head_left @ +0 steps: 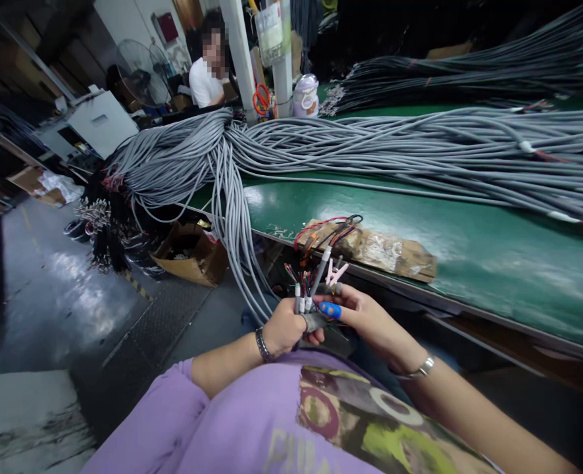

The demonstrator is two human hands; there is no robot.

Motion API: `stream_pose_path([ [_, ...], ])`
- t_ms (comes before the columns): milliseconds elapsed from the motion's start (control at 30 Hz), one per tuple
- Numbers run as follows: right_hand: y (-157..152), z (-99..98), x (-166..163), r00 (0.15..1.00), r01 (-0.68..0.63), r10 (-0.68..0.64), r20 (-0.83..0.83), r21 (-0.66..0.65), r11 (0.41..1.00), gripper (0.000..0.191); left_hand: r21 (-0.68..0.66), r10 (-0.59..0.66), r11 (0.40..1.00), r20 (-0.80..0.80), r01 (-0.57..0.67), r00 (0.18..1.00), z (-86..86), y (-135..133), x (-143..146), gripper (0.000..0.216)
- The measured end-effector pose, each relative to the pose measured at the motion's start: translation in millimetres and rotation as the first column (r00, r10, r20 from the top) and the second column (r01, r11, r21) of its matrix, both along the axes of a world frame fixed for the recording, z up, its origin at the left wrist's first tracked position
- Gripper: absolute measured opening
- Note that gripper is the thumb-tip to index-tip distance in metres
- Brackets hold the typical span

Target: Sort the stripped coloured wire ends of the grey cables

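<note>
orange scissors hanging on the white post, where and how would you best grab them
Probably by the orange handle loops. The scissors hang against the white post at the far edge of the green table, with the loops showing most clearly. Come from the front, over the grey cables, since the post backs them.

Bare green bench (493, 257) ahead lies open; grey cable bundles (370, 148) block beyond.

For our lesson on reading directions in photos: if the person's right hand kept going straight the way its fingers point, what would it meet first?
The right hand points left, so it would likely first meet the grey cable ends and the left hand gripping them; depth is hard to judge.
</note>
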State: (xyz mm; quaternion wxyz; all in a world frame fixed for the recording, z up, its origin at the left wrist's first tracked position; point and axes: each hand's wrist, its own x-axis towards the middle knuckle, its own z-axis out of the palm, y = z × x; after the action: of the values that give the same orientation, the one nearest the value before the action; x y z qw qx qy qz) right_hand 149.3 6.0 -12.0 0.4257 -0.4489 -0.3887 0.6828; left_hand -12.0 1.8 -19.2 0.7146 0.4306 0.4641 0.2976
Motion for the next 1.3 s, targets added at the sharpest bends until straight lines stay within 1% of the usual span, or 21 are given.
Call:
stream_pose_path([
  [100,-1.2,-1.3,-5.2,0.997,0.073,-0.073,-0.013,0.002,0.997,0.049,-0.002,-0.015,1.0,-0.035,0.015,0.999,-0.5,-0.6,-0.1,0.036],
  [267,-3.7,-2.4,-10.3,0.989,0.143,-0.144,-0.027,-0.041,0.989,0.043,0.02,-0.004,1.0,-0.051,0.005,0.999,-1.7,-1.4,-1.4,0.038],
  [367,-2.2,-6.9,-9.9,0.983,0.159,-0.168,-0.079,-0.11,0.981,0.04,0.053,-0.001,0.999,-0.066,0.005,0.998,-1.0,-4.4,-3.0,0.04],
  [467,4.8,-18.9,-1.6,0.961,0.18,-0.216,-0.17,-0.205,0.962,0.036,0.076,-0.049,0.996,-0.075,0.055,0.996,4.6,-7.5,-4.7,0.042],
  [533,11.6,-27.8,8.0,0.93,0.248,-0.31,-0.199,-0.283,0.926,0.032,0.047,-0.074,0.996,-0.053,0.077,0.996,10.2,-7.0,-6.0,0.043],
  [600,18.5,-33.2,17.1,0.921,0.21,-0.296,-0.252,-0.32,0.924,0.022,-0.02,-0.069,0.997,-0.003,0.069,0.998,15.7,-3.0,-6.9,0.042],
  [633,21.6,-33.9,20.3,0.919,0.176,-0.272,-0.285,-0.321,0.931,0.022,-0.059,-0.06,0.996,0.028,0.061,0.998,18.2,0.2,-6.9,0.042],
  [667,24.4,-33.2,22.2,0.918,0.136,-0.236,-0.319,-0.304,0.943,0.027,-0.094,-0.053,0.994,0.058,0.059,0.997,20.5,4.0,-6.6,0.041],
  [733,29.6,-28.9,21.8,0.924,0.072,-0.152,-0.352,-0.232,0.97,0.038,-0.14,-0.05,0.988,0.102,0.064,0.994,24.3,12.5,-4.5,0.041],
  [833,36.2,-21.5,14.6,0.947,0.036,-0.073,-0.314,-0.12,0.992,0.042,-0.169,-0.04,0.984,0.137,0.063,0.99,27.7,23.6,1.8,0.038],
  [900,39.2,-19.2,8.8,0.949,0.048,-0.08,-0.304,-0.11,0.993,0.043,-0.185,-0.03,0.981,0.16,0.06,0.987,27.8,28.4,6.2,0.038],
  [1000,40.0,-18.6,1.3,0.934,0.066,-0.108,-0.341,-0.134,0.989,0.047,-0.21,-0.013,0.976,0.187,0.053,0.982,24.9,32.0,10.1,0.041],
  [1100,37.7,-17.0,-5.5,0.923,0.072,-0.116,-0.366,-0.129,0.989,0.051,-0.223,0.014,0.974,0.207,0.033,0.978,21.5,32.9,10.8,0.046],
  [1200,36.8,-14.8,-11.2,0.918,0.085,-0.135,-0.373,-0.147,0.985,0.053,-0.214,-0.001,0.976,0.189,0.043,0.982,20.0,32.3,10.5,0.042],
  [1300,37.8,-14.3,-14.2,0.913,0.115,-0.171,-0.37,-0.167,0.979,0.051,-0.211,-0.015,0.976,0.159,0.049,0.987,19.1,30.6,11.0,0.038],
])
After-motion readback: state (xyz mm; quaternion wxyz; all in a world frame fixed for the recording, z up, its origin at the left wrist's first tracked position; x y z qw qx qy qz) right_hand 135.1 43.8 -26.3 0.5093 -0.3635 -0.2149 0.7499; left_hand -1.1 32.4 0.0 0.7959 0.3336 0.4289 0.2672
